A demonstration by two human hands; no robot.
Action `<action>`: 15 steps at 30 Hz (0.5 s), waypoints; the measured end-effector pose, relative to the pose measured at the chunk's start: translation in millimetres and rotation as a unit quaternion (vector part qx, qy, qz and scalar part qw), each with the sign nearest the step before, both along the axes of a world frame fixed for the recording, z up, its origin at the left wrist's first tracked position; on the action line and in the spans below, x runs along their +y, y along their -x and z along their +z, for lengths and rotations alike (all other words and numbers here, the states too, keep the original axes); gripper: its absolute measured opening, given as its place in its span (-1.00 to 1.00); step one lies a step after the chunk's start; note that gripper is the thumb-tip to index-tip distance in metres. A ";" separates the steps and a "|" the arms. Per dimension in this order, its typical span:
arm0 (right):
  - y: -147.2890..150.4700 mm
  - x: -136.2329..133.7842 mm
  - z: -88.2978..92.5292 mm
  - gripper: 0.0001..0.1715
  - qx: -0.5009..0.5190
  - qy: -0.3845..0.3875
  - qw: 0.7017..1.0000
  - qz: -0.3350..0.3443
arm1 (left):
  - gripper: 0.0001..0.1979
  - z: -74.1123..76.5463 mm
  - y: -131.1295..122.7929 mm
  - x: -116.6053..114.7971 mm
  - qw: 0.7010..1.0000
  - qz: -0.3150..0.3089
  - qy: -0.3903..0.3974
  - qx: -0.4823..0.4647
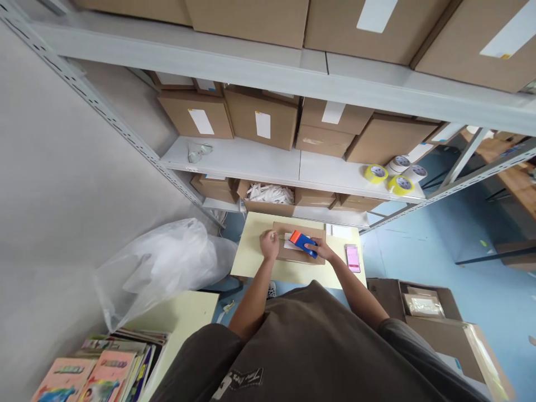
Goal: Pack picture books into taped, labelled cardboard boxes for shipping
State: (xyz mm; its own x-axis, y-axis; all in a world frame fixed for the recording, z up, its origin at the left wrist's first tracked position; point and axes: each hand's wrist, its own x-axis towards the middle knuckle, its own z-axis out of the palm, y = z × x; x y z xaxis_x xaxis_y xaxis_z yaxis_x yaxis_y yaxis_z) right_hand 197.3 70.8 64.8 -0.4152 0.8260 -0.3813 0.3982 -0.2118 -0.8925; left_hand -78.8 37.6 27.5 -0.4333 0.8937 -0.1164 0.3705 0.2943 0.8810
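A flat brown cardboard box [299,254] lies on a small pale yellow table [251,251] in front of me. My right hand [321,249] is closed round a blue and orange tape dispenser [303,241], which rests on top of the box. My left hand [269,244] is curled shut at the box's left edge, touching it; I cannot make out anything in it. A white label or strip [288,241] shows on the box between the hands.
A pink phone [352,257] lies at the table's right edge. A grey shelving unit [268,162] behind holds cardboard boxes and tape rolls [387,176]. A big clear plastic bag [159,268] is on the left, books [96,371] lower left, open cartons [422,307] right.
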 end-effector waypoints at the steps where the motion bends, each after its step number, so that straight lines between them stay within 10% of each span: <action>1: -0.4 -0.7 -0.5 -0.33 0.000 -0.003 1.000 0.001 | -0.68 4.2 -2.1 2.1 0.999 -0.032 0.002 -0.035; 5: -1.6 -3.7 -0.9 -0.29 -0.004 -0.014 1.000 -0.006 | -0.51 14.6 -15.8 9.3 0.974 -0.109 0.082 -0.182; 15: -6.5 -3.5 -5.2 -0.30 0.010 -0.031 0.999 0.022 | -0.43 13.5 -27.4 13.5 0.950 -0.075 0.059 -0.296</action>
